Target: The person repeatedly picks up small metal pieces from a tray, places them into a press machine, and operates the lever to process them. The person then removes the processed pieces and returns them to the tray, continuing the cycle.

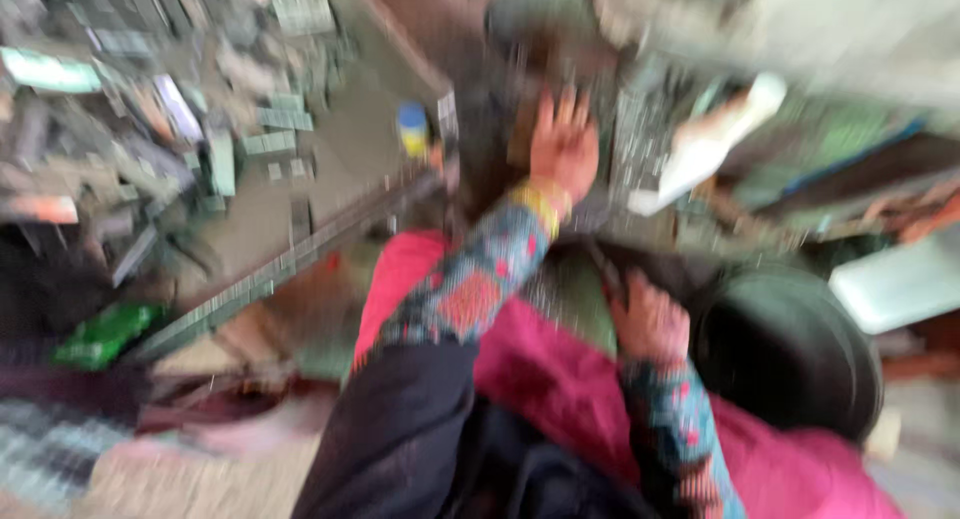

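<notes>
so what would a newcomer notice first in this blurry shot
The bright pink cloth over the lap at bottom centre stands out first. The left hand, fingers spread, with a yellow bangle, reaches up the middle. The right hand rests beside a dark round basin at lower right.

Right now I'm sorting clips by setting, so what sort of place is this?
Probably a scrap-sorting workshop for old electronics, though the view is blurred. Heaps of green circuit boards cover the low worktop, the left hand reaches into more scrap, and the right hand rests by a dark round basin.
</notes>
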